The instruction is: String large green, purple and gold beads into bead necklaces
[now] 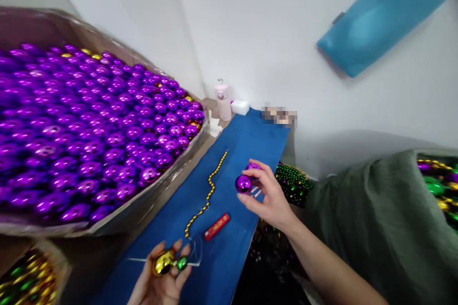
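Observation:
Low in the view, my left hand (163, 282) is closed on a shiny gold ball (163, 263) with a smaller green bead (182, 263) beside it. A thin white string (195, 252) trails near these fingers. My right hand (269, 196) pinches a glossy purple ball (244, 184) above the blue cloth (232, 167); a second purple ball (253, 167) shows partly behind the fingers. Between the hands, a strand of small gold beads (210, 188) lies in a wavy line on the cloth. Close to it rests a small red packet (217, 227) with gold marks.
A large box (150, 205) full of purple balls (93, 147) stands at left. A pink bottle (223, 102) and a white block (240, 107) are at the far end. Green beads (291, 181) and a dark green sack (365, 200) sit at right. A teal cushion-like object (375, 19) hangs above.

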`<state>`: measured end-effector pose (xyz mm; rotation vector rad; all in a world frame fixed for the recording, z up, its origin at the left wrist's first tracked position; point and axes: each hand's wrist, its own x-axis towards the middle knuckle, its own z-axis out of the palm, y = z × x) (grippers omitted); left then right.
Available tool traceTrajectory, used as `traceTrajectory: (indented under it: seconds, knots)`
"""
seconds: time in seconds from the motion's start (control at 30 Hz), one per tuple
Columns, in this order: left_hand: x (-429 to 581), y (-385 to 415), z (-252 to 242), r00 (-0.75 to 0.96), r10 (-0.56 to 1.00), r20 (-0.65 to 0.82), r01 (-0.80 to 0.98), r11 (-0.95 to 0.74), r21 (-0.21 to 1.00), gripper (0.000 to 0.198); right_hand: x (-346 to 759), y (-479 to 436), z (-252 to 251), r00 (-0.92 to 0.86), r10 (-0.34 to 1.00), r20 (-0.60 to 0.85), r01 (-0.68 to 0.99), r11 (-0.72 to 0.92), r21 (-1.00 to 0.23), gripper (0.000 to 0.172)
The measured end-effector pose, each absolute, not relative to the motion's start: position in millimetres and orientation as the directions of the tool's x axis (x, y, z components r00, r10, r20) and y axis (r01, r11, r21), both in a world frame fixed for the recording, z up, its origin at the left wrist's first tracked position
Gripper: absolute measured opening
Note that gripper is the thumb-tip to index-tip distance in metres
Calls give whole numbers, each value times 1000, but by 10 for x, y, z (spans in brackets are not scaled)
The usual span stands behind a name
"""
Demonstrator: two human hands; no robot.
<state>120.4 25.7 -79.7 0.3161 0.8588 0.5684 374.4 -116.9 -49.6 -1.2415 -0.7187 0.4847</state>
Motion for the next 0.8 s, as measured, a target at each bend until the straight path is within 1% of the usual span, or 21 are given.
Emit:
traceTrajectory:
  seconds: [0.03,0.07,0.1,0.13,0.17,0.23,0.3,0.33,0.4,0.47,0.53,0.67,0.8]
  knots:
    - [1215,216,-750,523,601,-605,-350,798,490,21,3704,-1157,-474,690,662,292,235,177,-956,41]
    - [1217,186,-719,529,613,-587,-357,788,501,21,3671,-1146,-459,675,638,371,424,76,-902,39]
    - [1210,166,-702,538,620,-572,-359,782,510,21,3645,-1136,-450,645,618,450,585,-20,-811,38]
    - [1196,153,-697,545,624,-560,-358,777,518,21,3627,-1127,-446,607,600,521,698,-91,-710,37]
    - [1177,146,-702,552,625,-551,-358,775,521,21,3615,-1118,-447,570,583,579,766,-123,-631,36]
    - [1144,140,-726,567,622,-540,-357,776,520,20,3599,-1096,-458,483,572,663,852,-134,-505,38]
    - [1136,136,-756,581,627,-519,-364,771,523,19,3579,-1060,-480,383,598,704,903,-80,-422,42]
    - [1143,136,-769,586,636,-503,-373,762,530,19,3565,-1031,-495,358,614,704,906,-47,-420,42]
    - [1176,147,-782,591,657,-468,-390,740,548,20,3535,-942,-535,380,636,672,870,1,-494,40]
    - [1216,186,-771,590,672,-447,-403,725,558,21,3524,-813,-583,456,632,627,794,29,-608,39]
    - [1237,251,-741,577,689,-439,-418,710,566,21,3541,-668,-619,495,614,615,751,53,-658,39]
    - [1193,340,-689,509,749,-423,-455,652,607,21,3586,-494,-603,473,614,632,759,81,-647,38]
    - [1139,301,-729,503,762,-408,-457,635,622,20,3551,-499,-520,427,623,656,787,100,-608,37]
